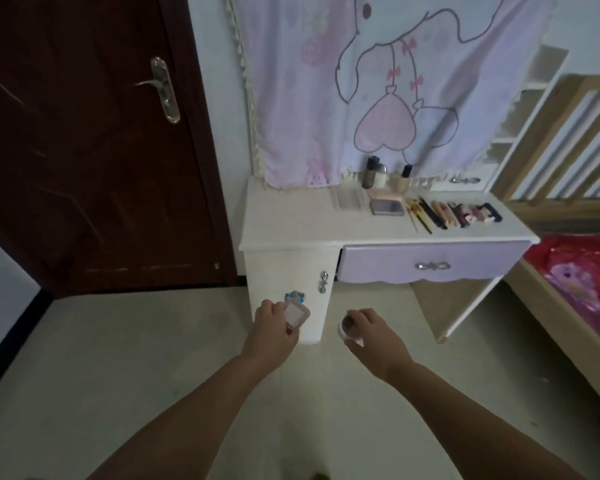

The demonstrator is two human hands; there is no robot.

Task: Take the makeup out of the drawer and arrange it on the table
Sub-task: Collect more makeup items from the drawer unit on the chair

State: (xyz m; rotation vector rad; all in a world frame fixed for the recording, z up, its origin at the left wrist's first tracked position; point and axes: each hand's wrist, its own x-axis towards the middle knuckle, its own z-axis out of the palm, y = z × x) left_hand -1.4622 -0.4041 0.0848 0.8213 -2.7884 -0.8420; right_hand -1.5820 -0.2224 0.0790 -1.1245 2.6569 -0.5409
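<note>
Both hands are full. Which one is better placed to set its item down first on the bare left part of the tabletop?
Probably left. The left hand, holding the pink bottle, is below the bare left end of the tabletop. The right hand, holding the round jar, sits further right.

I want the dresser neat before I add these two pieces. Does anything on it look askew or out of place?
Little stands out. On the tabletop the bottles stand upright at the back and the row of sticks and tubes lies side by side. Only the purple drawer looks slightly ajar at its left end.

White dressing table [291, 216], bottles [374, 173] at back, row of makeup sticks [454, 213], compact [387, 206]
</note>
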